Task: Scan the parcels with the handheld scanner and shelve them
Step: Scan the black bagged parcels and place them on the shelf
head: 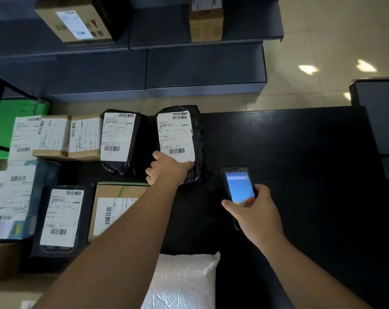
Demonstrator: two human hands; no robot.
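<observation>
- Parcels spread over the left half of a black table, labels up, in two rough rows: brown cartons, black poly bags, one white bubble mailer at the near edge.
- Shelving straight ahead across a strip of tiled floor, dark and tiered, two cartons already up there; plenty of bare shelf beside them.
- Right half of the table bare, dark wood grain, flat, good for sliding.
- Black bag parcel at the right end of the far row, just beside its twin: glossy plastic, crinkled at the ends, probably soft and light, likely slippery under the fingers.
- Best taken by the near edge or across the width, thumb on top, keeping clear of the barcodes on its white label.
- Left hand down on that near edge, fingers curled over the plastic and the label's lower corner; closed on it by the look, though whether lifting or only steadying cannot be told.
- Handheld scanner near the parcel's right corner, screen lit, clamped in the right hand, thumb by the lower edge of the screen.
- Hands apart, one thing each.
</observation>
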